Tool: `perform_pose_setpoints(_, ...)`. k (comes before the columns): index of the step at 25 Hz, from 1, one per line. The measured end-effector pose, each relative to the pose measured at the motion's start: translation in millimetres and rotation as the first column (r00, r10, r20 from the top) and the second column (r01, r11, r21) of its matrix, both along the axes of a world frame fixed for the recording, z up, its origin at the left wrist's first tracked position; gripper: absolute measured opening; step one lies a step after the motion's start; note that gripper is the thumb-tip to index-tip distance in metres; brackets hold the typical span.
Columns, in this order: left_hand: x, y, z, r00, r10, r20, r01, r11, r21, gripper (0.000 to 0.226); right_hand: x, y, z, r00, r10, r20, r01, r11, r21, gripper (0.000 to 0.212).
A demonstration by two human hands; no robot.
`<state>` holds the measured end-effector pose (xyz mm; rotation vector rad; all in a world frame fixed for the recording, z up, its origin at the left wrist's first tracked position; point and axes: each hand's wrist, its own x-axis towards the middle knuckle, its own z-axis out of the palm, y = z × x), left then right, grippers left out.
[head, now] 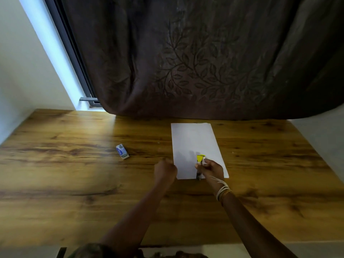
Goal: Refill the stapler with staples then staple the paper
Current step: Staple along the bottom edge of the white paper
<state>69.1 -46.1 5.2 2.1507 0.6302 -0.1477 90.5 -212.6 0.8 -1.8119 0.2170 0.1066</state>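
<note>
Stapler, small yellow and metal [200, 162], sits gripped in the right hand [212, 169] over the white paper sheet [193, 140], apparently for loading, while the fisted left hand [164, 171] seemingly pins the sheet's edge to the wooden bench [74, 174].

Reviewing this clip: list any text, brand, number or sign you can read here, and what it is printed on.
None can be read.
Small box on the table: blue and white printing, too small and blurred to read.
Stapler in the right hand: yellow, no marking legible.
Paper: looks blank.

Yellow stapler [200, 161] over white paper [195, 144]
</note>
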Motion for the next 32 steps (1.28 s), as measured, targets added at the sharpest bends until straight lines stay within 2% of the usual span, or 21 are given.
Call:
perform_pose_setpoints(1,0.1,0.5,-2.5,0.999,0.041,-0.024,-0.042,0.999,-0.021,0.011,-0.8,-4.8,-2.7,1.000,0.009,-0.004,-0.009,0.999,-0.049,0.022)
perform_pose_setpoints(3,3.9,-1.5,-4.8,0.983,0.143,-0.112,-0.166,0.958,-0.235,0.005,-4.5,-12.5,-9.8,0.999,0.022,-0.032,-0.024,0.998,-0.051,0.017)
perform_pose_setpoints(5,8.2,-7.1,0.1,0.959,0.206,-0.195,-0.274,0.849,-0.451,0.015,-6.8,-17.0,-13.3,0.997,0.021,-0.068,-0.020,1.000,0.005,0.009)
perform_pose_setpoints(6,9.4,-10.3,1.9,0.956,0.204,-0.211,-0.284,0.821,-0.495,0.022,-6.9,-18.0,-12.7,0.995,0.009,-0.095,-0.005,0.999,0.051,0.009)
perform_pose_setpoints(10,1.5,-22.2,-1.3,0.964,0.143,-0.224,-0.252,0.761,-0.598,0.042,-9.4,-24.0,-9.8,0.986,0.020,-0.164,0.007,0.987,0.163,0.012)
perform_pose_setpoints(15,-19.6,-27.4,-16.4,0.968,0.142,-0.208,-0.250,0.630,-0.735,0.042,-27.1,-36.7,-4.3,0.953,0.051,-0.299,0.091,0.892,0.442,0.018)
perform_pose_setpoints(21,-37.4,-32.5,-20.7,0.949,0.230,-0.217,-0.301,0.447,-0.842,0.032,-65.2,-37.8,-5.0,0.880,0.239,-0.410,-0.039,0.897,0.440,0.011)
perform_pose_setpoints(25,-52.1,-40.5,-23.7,0.926,0.304,-0.224,-0.331,0.367,-0.870,0.027,-85.7,-38.9,-7.1,0.858,0.257,-0.445,0.026,0.843,0.537,0.018)
perform_pose_setpoints(28,-61.8,-40.8,-24.6,0.886,0.385,-0.259,-0.383,0.291,-0.877,0.035,-94.6,-42.0,-7.9,0.884,0.139,-0.447,0.108,0.869,0.484,0.021)
perform_pose_setpoints(30,-67.4,-39.3,-25.5,0.866,0.415,-0.280,-0.409,0.263,-0.874,0.041,-95.7,-44.1,-9.1,0.896,-0.070,-0.439,0.232,0.917,0.326,0.016)
perform_pose_setpoints(32,-73.6,-37.5,-22.7,0.867,0.418,-0.270,-0.394,0.245,-0.886,0.051,-93.6,-50.2,-8.3,0.875,-0.309,-0.371,0.376,0.919,0.121,0.014)
